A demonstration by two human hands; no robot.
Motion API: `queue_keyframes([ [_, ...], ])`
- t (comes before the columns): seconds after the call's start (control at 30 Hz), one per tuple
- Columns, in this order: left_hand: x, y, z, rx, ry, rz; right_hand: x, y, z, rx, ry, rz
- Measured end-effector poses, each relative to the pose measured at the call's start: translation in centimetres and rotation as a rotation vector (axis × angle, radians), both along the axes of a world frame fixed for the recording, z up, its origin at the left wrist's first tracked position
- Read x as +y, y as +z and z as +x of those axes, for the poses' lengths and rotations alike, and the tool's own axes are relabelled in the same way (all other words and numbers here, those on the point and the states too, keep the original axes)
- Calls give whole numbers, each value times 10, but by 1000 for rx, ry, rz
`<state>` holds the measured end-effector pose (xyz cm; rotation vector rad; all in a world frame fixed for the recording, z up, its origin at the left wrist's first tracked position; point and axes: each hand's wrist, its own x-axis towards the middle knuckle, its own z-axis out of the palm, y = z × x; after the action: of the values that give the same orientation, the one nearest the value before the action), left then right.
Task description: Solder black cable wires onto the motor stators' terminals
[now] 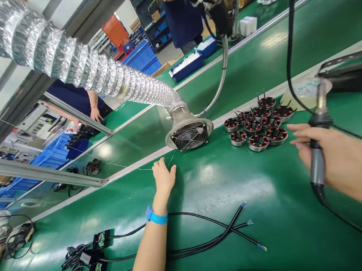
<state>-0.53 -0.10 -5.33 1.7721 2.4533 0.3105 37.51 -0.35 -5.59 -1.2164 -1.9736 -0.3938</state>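
My left hand (164, 177) reaches forward over the green bench (222, 191), fingers pinched on a thin solder wire (129, 167) that runs off to the left. A blue band sits on that wrist. My right hand (335, 158) grips a soldering iron (317, 138) by its grey handle, tip pointing up. Several round motor stators (259, 127) with copper windings lie grouped just left of the iron. A fume extractor fan (189, 135) on a foil duct stands right ahead of my left hand.
Black cables with small circuit boards (98, 254) lie at the near left. A soldering stand (352, 72) sits at the far right. A green conveyor belt (257, 58) runs behind, with blue trays (186, 66). Two other people work at the far side.
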Motion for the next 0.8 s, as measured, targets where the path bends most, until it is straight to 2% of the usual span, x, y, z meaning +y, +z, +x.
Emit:
queue_keyframes([
  [0.1,4,-8,-10,-40,-38,-104,12,-12,-4,-203,121,10],
  [0.2,6,-8,-11,-45,-62,-139,24,-19,-10,-348,187,32],
  [0.3,0,-2,-9,-22,-109,-152,32,-24,-16,-385,210,32],
  [0.43,-20,5,2,-52,-263,-223,34,-31,-24,-373,223,9],
  [0.57,-33,4,25,-159,-366,-284,21,-36,-40,-333,292,-24],
  [0.73,-37,7,47,-365,-384,-326,-15,-32,-70,-191,610,-221],
  [0.8,-39,9,52,-553,-333,-361,-27,-30,-78,-132,672,-266],
])
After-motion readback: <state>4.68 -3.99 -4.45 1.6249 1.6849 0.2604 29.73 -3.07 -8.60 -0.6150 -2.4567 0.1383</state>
